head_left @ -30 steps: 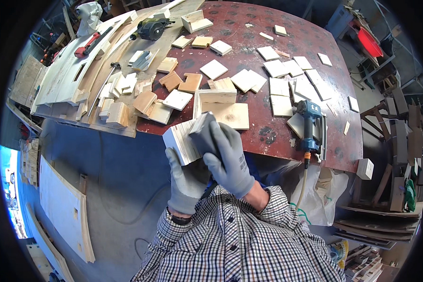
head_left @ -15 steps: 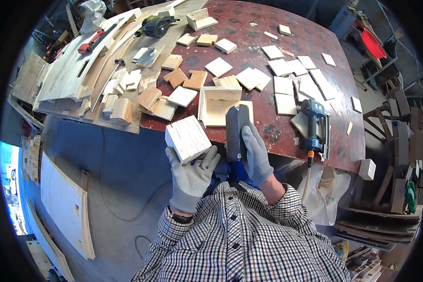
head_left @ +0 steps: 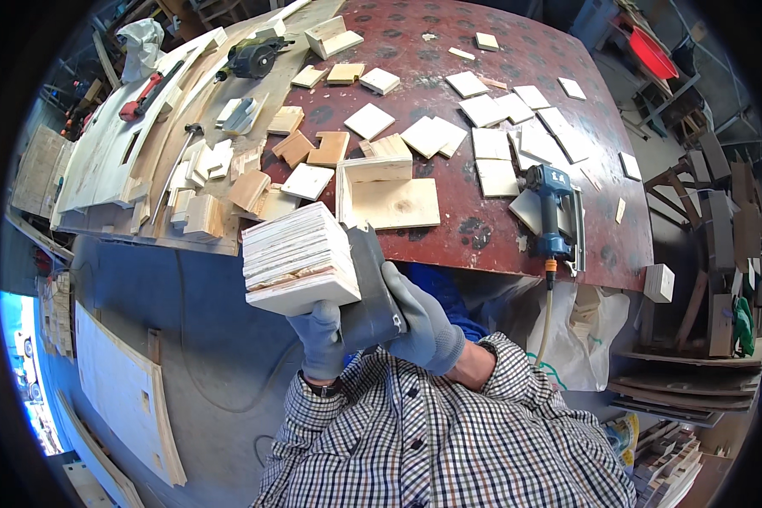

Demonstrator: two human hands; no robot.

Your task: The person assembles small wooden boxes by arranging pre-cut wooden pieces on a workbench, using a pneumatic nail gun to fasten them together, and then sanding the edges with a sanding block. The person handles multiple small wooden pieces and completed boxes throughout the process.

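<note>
My left hand (head_left: 317,340), in a grey work glove, is closed round the underside of a pale wooden block (head_left: 300,254) with layered, plywood-like edges. The block hangs in front of the bench edge, tilted. In my gloved right hand (head_left: 427,328) is a dark grey sanding block (head_left: 369,288), its long face against the right side of the wooden block. The fingers of my left hand are partly hidden behind both things. Just beyond, on the bench, stands an open corner of joined plywood pieces (head_left: 394,203).
Square plywood pieces lie scattered over the red bench (head_left: 449,247). A blue nail gun (head_left: 552,212) with a hose rests at its right. To the left are a hammer (head_left: 193,129), a circular saw (head_left: 256,59) and a red-handled tool (head_left: 140,107). A plastic bag (head_left: 580,347) hangs below the bench.
The wooden block has turned and moved left in my left hand. My right hand has brought the sanding block left and tilted it, from apart to against the block's side.
</note>
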